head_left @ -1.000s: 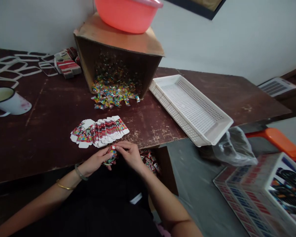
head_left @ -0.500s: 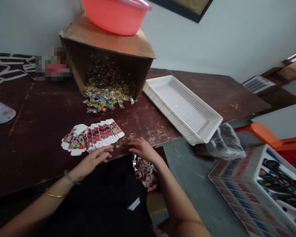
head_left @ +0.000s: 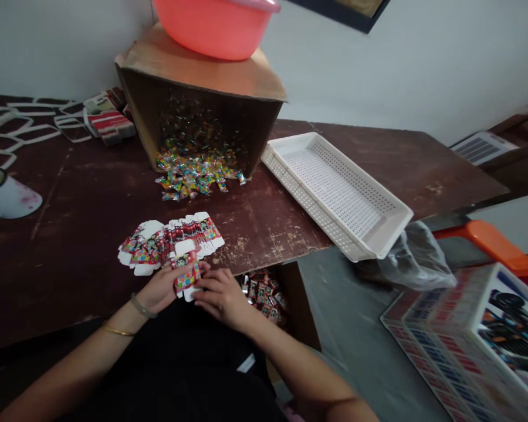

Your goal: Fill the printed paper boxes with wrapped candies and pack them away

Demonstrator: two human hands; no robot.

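A red printed card carton with white flaps (head_left: 186,273) is held near the counter's front edge, clamped in the fingers of the left hand (head_left: 161,288). Its long axis is directed away from the body; its lower right side is met by the bent fingers of the right hand (head_left: 223,298), whose grip cannot be told. Multicoloured wrapped sweets (head_left: 193,170) are contained in a brown cardboard box lying on its side (head_left: 202,73); small red printed packets (head_left: 266,293) are contained in an open cardboard carton below counter level (head_left: 305,305).
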